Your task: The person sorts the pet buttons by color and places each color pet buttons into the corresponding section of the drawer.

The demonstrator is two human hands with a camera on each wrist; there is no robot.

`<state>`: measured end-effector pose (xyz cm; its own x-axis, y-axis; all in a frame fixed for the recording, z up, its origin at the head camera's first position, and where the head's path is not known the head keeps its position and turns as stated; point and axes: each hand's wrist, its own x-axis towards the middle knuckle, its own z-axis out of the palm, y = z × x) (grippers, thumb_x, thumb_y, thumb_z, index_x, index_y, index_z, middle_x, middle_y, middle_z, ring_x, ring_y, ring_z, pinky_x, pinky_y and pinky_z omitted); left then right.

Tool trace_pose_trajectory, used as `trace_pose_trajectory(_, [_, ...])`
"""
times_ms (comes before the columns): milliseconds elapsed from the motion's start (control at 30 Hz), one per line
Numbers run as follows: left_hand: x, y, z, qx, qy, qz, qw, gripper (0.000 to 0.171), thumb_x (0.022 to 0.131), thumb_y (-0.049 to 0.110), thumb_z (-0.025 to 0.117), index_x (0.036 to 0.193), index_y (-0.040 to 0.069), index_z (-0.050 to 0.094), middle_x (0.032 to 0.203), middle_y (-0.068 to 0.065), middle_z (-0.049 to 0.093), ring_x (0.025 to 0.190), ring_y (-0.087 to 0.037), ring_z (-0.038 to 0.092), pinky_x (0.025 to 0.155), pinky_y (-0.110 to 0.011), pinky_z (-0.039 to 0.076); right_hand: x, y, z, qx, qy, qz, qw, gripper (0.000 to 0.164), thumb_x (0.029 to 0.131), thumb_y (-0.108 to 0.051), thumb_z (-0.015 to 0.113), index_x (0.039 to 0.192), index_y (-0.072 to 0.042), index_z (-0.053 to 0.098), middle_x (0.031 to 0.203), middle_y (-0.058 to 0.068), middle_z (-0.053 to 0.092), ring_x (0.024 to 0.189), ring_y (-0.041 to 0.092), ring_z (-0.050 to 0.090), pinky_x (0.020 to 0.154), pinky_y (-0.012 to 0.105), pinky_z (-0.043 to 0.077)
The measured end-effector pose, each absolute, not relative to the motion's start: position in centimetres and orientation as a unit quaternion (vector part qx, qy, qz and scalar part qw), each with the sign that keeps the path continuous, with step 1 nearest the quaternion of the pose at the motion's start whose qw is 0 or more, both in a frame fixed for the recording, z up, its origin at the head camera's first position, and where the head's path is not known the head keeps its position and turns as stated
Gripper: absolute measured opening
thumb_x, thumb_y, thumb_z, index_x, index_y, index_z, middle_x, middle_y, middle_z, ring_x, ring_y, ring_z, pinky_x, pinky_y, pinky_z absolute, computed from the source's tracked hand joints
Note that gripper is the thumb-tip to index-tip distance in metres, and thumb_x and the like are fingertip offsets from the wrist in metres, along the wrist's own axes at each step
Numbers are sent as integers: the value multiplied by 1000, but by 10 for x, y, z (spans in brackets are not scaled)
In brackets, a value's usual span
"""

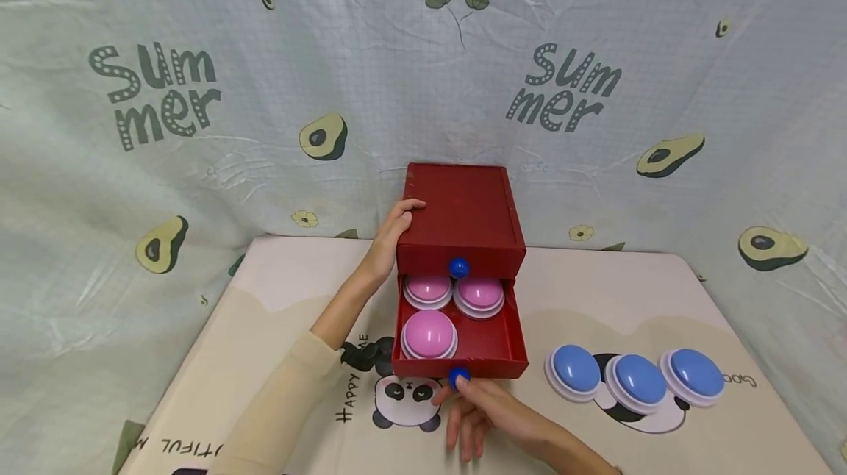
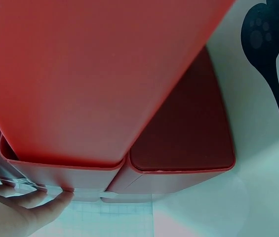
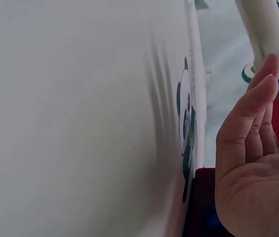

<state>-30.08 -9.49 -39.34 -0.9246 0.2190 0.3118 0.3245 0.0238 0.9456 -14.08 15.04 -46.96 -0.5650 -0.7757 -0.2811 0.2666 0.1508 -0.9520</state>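
A red two-drawer box (image 1: 456, 203) stands on the table against the draped cloth. Its lower drawer (image 1: 486, 335) is pulled out and holds three pink push-button lights (image 1: 429, 333), while the upper drawer sits closed. My left hand (image 1: 387, 243) rests along the box's left side, fingertips over its top edge. In the left wrist view its fingers (image 2: 45, 205) touch the red wall. My right hand (image 1: 486, 412) is in front of the lower drawer, the thumb against its blue knob (image 1: 458, 376). Its other fingers extend loosely below; in the right wrist view they (image 3: 245, 118) look nearly straight.
Three blue push-button lights (image 1: 640, 379) lie in a row on the table to the right of the drawer. The table cover (image 1: 317, 401) has panda prints and lettering. A pale cloth with avocado prints (image 1: 331, 56) hangs behind and around the table.
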Motion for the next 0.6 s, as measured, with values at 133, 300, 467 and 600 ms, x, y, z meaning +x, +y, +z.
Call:
trace_pose_trajectory(133, [-299,-95,-393,-191,-718,-668,37,45,109,26,28,145,7,47,154,-15,41,141,-30,37,117,-49,26,-142,150,-470,-200,631,-621,419,68,111,-51,29,139,7,52,112,50,56,70,7,72,65,19,55])
trace_pose_trajectory(300, [-298,-95,-393,-188,-721,-666,39,44,109,26,29,144,8,47,155,-14,42,142,-30,37,118,-49,24,-143,149,-468,-202,625,-630,415,66,111,-48,33,136,9,53,112,51,55,70,8,72,66,20,56])
trace_pose_trajectory(467, [-300,-94,-395,-191,-721,-665,37,45,109,27,29,145,8,47,155,-14,41,143,-30,36,118,-50,24,-145,148,-465,-218,627,-633,398,64,111,-44,34,131,13,55,109,50,57,70,9,72,65,19,56])
trace_pose_trajectory(600, [-300,-94,-394,-193,-719,-667,42,45,108,27,29,145,7,47,155,-13,41,144,-30,35,119,-50,23,-150,147,-464,-220,637,-627,390,64,111,-45,35,130,13,56,108,48,60,69,9,72,65,20,55])
